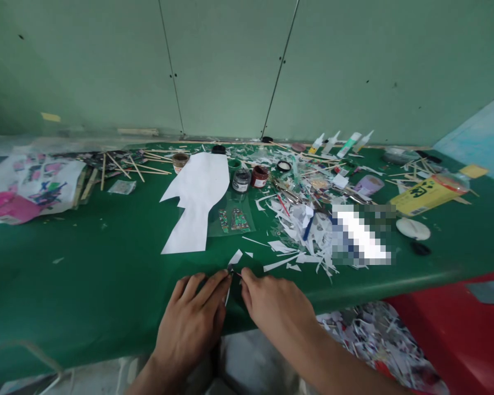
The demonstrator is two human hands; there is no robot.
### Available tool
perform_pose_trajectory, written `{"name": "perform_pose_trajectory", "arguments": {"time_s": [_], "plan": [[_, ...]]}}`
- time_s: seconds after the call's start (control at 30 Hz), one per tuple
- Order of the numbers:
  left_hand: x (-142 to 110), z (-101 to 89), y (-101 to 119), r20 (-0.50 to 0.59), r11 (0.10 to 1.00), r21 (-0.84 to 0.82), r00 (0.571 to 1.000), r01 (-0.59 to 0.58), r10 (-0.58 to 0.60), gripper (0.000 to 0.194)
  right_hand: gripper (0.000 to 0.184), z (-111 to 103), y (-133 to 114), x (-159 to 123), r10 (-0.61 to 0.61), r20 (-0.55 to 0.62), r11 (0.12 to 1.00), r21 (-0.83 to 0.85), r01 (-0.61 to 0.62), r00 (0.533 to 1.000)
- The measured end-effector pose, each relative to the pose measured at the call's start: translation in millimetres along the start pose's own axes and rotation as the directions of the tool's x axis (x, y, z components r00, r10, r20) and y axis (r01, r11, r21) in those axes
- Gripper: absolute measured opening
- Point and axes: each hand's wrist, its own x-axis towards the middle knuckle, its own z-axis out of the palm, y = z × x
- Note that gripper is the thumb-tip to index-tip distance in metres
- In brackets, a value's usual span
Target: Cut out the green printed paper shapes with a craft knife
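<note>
At the table's front edge, my left hand (198, 304) lies palm down with its fingers close together. Its fingertips hold a narrow white paper strip (235, 257), partly hidden under them. My right hand (274, 299) meets it from the right, thumb and index finger pinched on a thin tool (237, 274) with a dark tip, too small to name. The tool's tip touches the strip beside my left index finger. Beyond my hands lies a large white paper cutout (197, 203). Next to it, a clear sheet (250, 219) carries two glittery mosaic pieces (239, 219).
Paper scraps (288, 255) heap up on the right. Small jars (241, 181), glue tubes (349, 144) and a yellow container (430, 195) stand or lie farther back. Wooden sticks (135, 167) and a pink object (10, 206) are at left. Below the table, more scraps (379, 340) fill a container.
</note>
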Motion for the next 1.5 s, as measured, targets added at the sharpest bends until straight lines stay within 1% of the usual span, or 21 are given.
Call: {"name": "perform_pose_trajectory", "arguments": {"time_s": [0.13, 0.2, 0.27, 0.33, 0.4, 0.43, 0.5, 0.63, 0.67, 0.77, 0.87, 1.0, 1.1, 1.2, 1.37, 1.5], "plan": [[1, -0.7, 0, -0.004, 1.0, -0.002, 1.0, 0.002, -0.002, 0.028, 0.023, -2, 10, -6, -0.019, 0.014, 1.0, -0.004, 0.019, 1.0], [1, -1.4, 0, -0.005, 1.0, -0.007, 1.0, 0.005, -0.005, 0.028, 0.023, -2, 16, -8, -0.031, 0.002, 0.999, 0.006, 0.031, 1.0], [2, -2.1, 0, -0.015, 1.0, -0.019, 1.0, 0.016, -0.017, 0.026, 0.026, -1, 20, -8, -0.042, -0.048, 0.998, 0.036, 0.043, 0.998], [2, -3.0, 0, -0.027, 0.999, -0.039, 0.999, 0.029, -0.03, 0.024, 0.03, 2, 21, -5, -0.054, -0.126, 0.993, 0.1, 0.067, 0.991], [2, -4.1, -1, -0.033, 0.998, -0.057, 0.999, 0.032, -0.034, 0.023, 0.033, 4, 19, -1, -0.086, -0.182, 0.977, 0.176, 0.119, 0.979], [2, -4.7, -2, -0.035, 0.998, -0.061, 0.999, 0.029, -0.032, 0.023, 0.034, 5, 18, 1, -0.107, -0.193, 0.97, 0.197, 0.146, 0.975], [1, -5.8, -3, -0.044, 0.998, -0.057, 0.999, 0.016, -0.018, 0.022, 0.034, 6, 19, 4, -0.107, -0.186, 0.974, 0.177, 0.14, 0.977], [0, -5.9, -1, -0.038, 1.0, -0.025, 0.999, -0.009, 0.008, 0.024, 0.031, 2, 25, 4, 0.054, -0.165, 0.997, 0.071, -0.043, 0.985], [0, -5.1, 1, -0.029, 1.0, -0.017, 1.0, -0.008, 0.008, 0.025, 0.03, 1, 26, 3, 0.075, -0.163, 0.996, 0.066, -0.065, 0.984], [-2, -1.4, 8, -0.017, 1.0, 0.012, 1.0, 0.003, -0.003, 0.03, 0.026, -1, 24, 2, 0.045, -0.145, 0.997, 0.075, -0.034, 0.988], [-5, 2.7, 15, -0.038, 0.999, 0.041, 0.999, -0.008, 0.01, 0.033, 0.023, -1, 18, 3, -0.006, -0.108, 0.998, 0.062, 0.013, 0.994], [-8, 6.2, 20, -0.045, 0.999, 0.042, 0.999, 0.009, -0.008, 0.034, 0.019, 1, 12, 6, -0.016, -0.081, 0.998, 0.067, 0.022, 0.997], [-10, 8.0, 22, -0.059, 0.999, 0.018, 0.998, 0.031, -0.029, 0.033, 0.017, 2, 9, 6, -0.012, -0.084, 0.997, 0.079, 0.019, 0.996], [-13, 9.9, 23, -0.077, 0.999, -0.01, 0.996, 0.044, -0.045, 0.035, 0.019, 6, 9, 5, -0.017, -0.096, 0.997, 0.07, 0.024, 0.995], [-15, 12.4, 25, -0.064, 0.997, -0.023, 0.995, 0.074, -0.075, 0.035, 0.024, 12, 11, 6, -0.045, -0.14, 0.996, 0.07, 0.055, 0.989], [-15, 13.1, 25, -0.069, 0.996, -0.024, 0.994, 0.081, -0.082, 0.035, 0.023, 12, 11, 6, -0.037, -0.134, 0.996, 0.074, 0.047, 0.99]]}}
